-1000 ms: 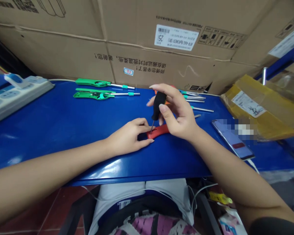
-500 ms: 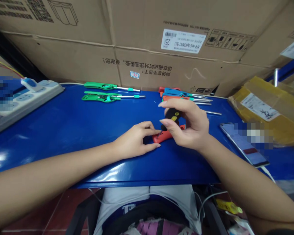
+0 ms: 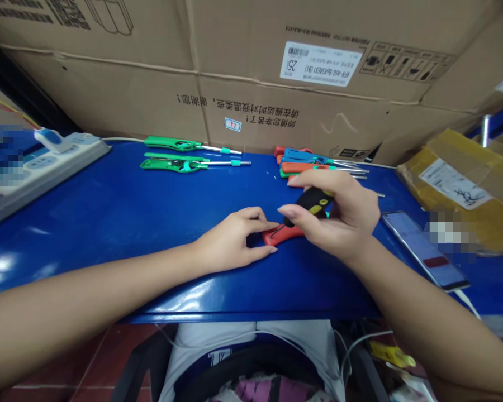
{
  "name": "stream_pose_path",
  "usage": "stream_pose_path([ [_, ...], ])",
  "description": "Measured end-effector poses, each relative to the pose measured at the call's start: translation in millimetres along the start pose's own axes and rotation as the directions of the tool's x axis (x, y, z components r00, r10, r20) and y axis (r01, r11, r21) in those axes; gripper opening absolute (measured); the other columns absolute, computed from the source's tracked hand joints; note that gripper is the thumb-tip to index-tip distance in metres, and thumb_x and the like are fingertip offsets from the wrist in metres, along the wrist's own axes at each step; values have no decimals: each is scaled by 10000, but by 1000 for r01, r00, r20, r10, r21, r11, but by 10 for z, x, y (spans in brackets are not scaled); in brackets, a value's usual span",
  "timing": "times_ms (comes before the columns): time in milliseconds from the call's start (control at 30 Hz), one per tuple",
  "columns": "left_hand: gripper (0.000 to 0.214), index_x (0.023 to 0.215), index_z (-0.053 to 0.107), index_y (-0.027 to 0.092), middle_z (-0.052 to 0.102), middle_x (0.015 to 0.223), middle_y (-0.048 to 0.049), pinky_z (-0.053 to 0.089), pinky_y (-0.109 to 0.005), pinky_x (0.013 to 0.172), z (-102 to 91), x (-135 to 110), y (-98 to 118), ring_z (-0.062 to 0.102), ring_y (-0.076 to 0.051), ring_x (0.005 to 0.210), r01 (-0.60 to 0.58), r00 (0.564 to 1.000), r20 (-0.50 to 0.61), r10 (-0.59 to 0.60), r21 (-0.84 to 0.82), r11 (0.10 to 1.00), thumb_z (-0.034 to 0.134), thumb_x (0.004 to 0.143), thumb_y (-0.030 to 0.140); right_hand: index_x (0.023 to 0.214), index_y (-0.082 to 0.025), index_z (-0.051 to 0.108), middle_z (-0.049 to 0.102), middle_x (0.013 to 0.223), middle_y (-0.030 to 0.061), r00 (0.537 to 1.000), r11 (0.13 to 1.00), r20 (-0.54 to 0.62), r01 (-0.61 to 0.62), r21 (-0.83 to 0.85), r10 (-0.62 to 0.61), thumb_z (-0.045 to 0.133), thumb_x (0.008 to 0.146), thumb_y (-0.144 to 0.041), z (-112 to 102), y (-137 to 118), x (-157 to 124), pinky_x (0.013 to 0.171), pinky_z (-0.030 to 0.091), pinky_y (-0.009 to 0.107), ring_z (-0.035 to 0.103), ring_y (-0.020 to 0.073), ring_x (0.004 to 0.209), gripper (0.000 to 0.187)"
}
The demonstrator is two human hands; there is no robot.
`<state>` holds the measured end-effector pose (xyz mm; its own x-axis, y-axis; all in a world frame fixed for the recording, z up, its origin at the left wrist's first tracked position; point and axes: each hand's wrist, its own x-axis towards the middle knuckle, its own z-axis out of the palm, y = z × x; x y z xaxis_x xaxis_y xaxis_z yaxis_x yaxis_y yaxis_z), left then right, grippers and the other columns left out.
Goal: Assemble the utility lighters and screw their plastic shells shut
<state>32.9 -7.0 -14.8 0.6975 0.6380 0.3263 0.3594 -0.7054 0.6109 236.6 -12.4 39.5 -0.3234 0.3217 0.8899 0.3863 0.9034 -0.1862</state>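
A red lighter (image 3: 283, 234) of the long-nosed kind lies on the blue table in front of me. My left hand (image 3: 238, 240) pinches its left end between thumb and fingers. In my right hand (image 3: 339, 215) is a screwdriver (image 3: 314, 202) with a black and yellow handle, tilted so that its thin shaft runs down to the left. Its tip meets the lighter's left end, beside my left fingertips. The right part of the lighter is hidden under my right hand.
Green lighters (image 3: 174, 163) lie at the back left, one with its inside showing. Red, blue and orange lighters (image 3: 304, 159) are bunched at the back right. A power strip (image 3: 42, 162) stands left; a phone (image 3: 425, 251) and a yellow-taped parcel (image 3: 456, 190) are right. Behind rises a cardboard box (image 3: 243, 78).
My right hand has moved to the right and the screwdriver leans over more, its tip staying at the lighter's left end. The left hand keeps its grip; the view has shifted slightly.
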Motion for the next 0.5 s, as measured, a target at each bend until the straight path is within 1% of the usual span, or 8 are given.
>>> stream_pose_path([
  [67,315,1184,727,181,669,1011,-57,540,-359,944,-3,3,6,651,-202,971,2,1000,0,-2,-13,1000,730,886,283,1264,-249,660,759,1070,51,998,998,38,-50,30,49,521,1001,-276,-26,-22,8,779,630,387,740,211,855,299],
  [133,283,1144,738,173,658,983,-51,542,-345,929,-7,2,13,649,-192,944,6,1000,-3,-6,-15,1000,733,882,281,1362,-244,597,737,1156,66,986,989,112,-128,75,120,383,1035,-263,-38,-48,11,826,628,420,736,228,951,391],
  [167,281,1138,740,169,654,976,-50,542,-343,921,-8,1,16,647,-191,937,6,1000,-3,-6,-10,1000,734,881,283,1382,-248,577,733,1156,67,981,984,136,-151,92,138,376,1035,-264,-36,-58,13,827,631,424,733,232,968,401],
  [233,292,1146,739,160,653,987,-57,543,-342,917,-6,-4,15,647,-195,943,0,1000,-6,0,-1,1000,731,883,285,1359,-262,582,737,1125,60,979,981,143,-160,112,144,453,1020,-276,-17,-66,15,766,640,397,734,218,897,364],
  [333,332,1193,727,152,669,1034,-73,538,-353,945,1,-7,4,651,-210,990,-8,1000,-5,8,6,1000,727,888,282,1203,-265,664,756,1062,41,990,989,59,-131,71,127,656,934,-264,7,-43,15,660,629,348,719,193,771,269],
  [400,360,1222,717,160,676,1049,-76,534,-364,962,2,-6,-2,650,-217,1010,-9,1000,-6,9,7,1000,732,886,288,1134,-266,693,768,1016,30,997,997,18,-81,11,81,735,877,-263,3,-17,4,680,630,350,724,205,789,260],
  [433,358,1220,718,165,676,1039,-72,534,-364,961,1,-4,-1,650,-214,1002,-9,1000,-4,9,3,1000,734,885,290,1149,-267,694,770,1020,31,998,998,7,-66,4,66,711,892,-269,-3,-4,-5,712,632,359,730,211,812,257],
  [500,326,1188,727,166,669,1011,-64,537,-355,945,-6,1,6,649,-204,972,-9,1000,-2,9,-8,1000,734,884,284,1280,-266,649,755,1121,50,998,996,23,-62,65,61,560,973,-278,-13,14,-29,755,630,370,741,212,855,319],
])
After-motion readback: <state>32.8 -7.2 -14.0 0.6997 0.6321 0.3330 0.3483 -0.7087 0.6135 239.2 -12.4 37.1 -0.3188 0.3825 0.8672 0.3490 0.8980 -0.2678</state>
